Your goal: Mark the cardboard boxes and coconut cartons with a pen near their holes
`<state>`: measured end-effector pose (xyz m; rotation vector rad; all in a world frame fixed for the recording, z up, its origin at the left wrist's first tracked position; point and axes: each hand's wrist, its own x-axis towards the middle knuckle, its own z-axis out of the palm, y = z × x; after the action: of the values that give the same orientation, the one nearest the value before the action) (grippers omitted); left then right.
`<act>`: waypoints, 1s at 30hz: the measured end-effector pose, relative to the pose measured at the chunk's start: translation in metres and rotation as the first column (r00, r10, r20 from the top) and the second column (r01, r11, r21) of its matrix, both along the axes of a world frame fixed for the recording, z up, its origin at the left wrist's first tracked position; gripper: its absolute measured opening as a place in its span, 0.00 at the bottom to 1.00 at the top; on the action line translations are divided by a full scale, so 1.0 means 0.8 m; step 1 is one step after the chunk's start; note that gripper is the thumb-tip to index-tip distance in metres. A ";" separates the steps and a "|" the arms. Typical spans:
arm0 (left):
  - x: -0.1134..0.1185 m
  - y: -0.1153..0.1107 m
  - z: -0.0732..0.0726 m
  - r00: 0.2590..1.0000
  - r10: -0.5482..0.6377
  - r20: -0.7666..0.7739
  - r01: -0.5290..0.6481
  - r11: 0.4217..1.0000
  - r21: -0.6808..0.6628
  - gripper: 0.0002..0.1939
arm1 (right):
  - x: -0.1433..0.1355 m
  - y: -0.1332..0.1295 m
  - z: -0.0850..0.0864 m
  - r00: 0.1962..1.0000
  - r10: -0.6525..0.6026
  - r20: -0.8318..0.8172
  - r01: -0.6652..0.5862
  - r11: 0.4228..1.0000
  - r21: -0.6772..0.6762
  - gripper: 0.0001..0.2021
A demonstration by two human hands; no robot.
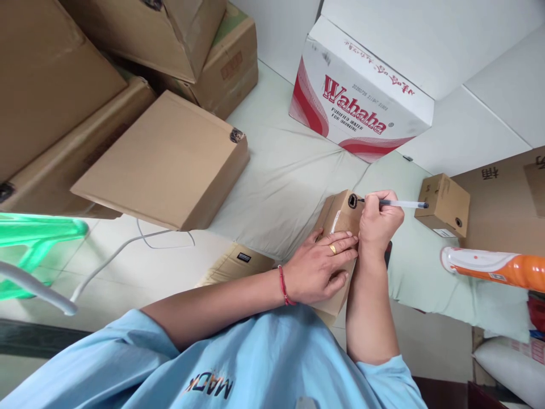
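A brown cardboard box (338, 218) rests in front of me at the edge of the cloth-covered surface. My left hand (321, 264), with a gold ring and red bracelet, lies palm down across it, fingers stretched out and apart. Above those fingers, my right hand (380, 220) pinches a pen (402, 204) with a clear barrel and dark grip. The pen's tip meets the edge of a dark black outline around a small hole (352, 200) near the box's far end. Part of the box is hidden under my hands.
Larger cardboard boxes (166, 162) crowd the left. A white and red water carton (355, 105) stands at the back. To the right are a small box (445, 204) and an orange and white can (494, 264). A green stool (42, 244) stands at lower left.
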<state>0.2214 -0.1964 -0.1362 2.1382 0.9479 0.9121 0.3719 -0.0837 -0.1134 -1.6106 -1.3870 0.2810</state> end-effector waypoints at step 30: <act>-0.001 0.000 0.002 1.000 -0.016 -0.008 0.016 0.999 -0.030 0.25 | -0.004 -0.004 0.011 1.000 0.009 0.020 -0.009 1.000 0.011 0.08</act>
<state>0.2209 -0.1962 -0.1349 2.1224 0.9417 0.8768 0.3685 -0.0871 -0.1046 -1.6029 -1.4089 0.2628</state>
